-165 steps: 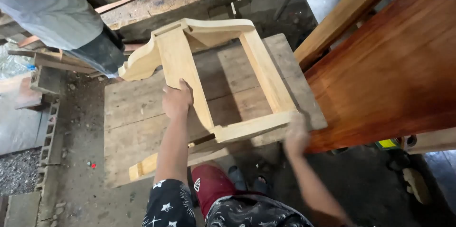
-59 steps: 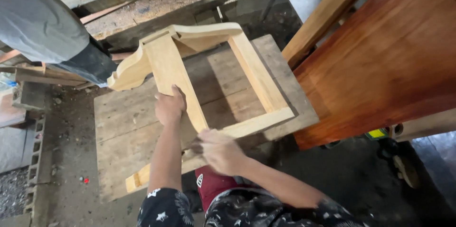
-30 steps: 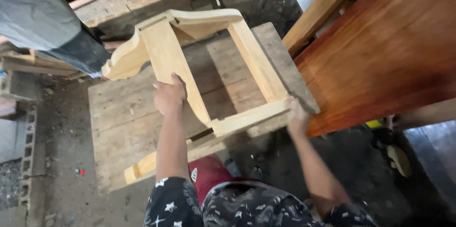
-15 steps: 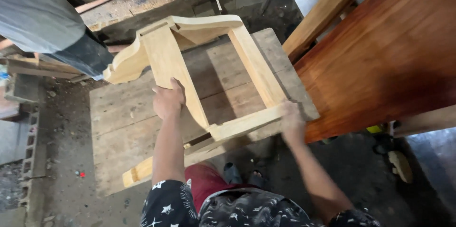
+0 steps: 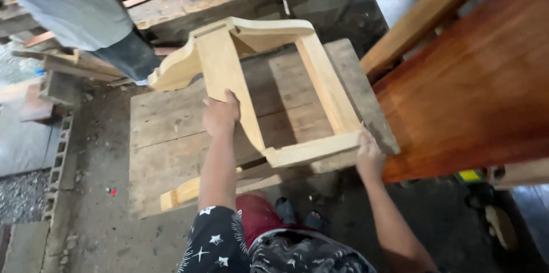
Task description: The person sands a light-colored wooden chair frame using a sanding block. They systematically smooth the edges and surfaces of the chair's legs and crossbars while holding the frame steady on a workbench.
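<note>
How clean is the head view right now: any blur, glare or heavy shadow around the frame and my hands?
Head view: the unfinished wooden frame and left hand look sharp; the right hand is slightly soft; the varnished red-brown panel shows a soft sheen; deep shadow covers the floor at lower right.

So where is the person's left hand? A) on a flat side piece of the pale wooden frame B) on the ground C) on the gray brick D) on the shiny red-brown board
A: the left hand presses on a flat side piece of the pale wooden frame, above the plank table.
</note>
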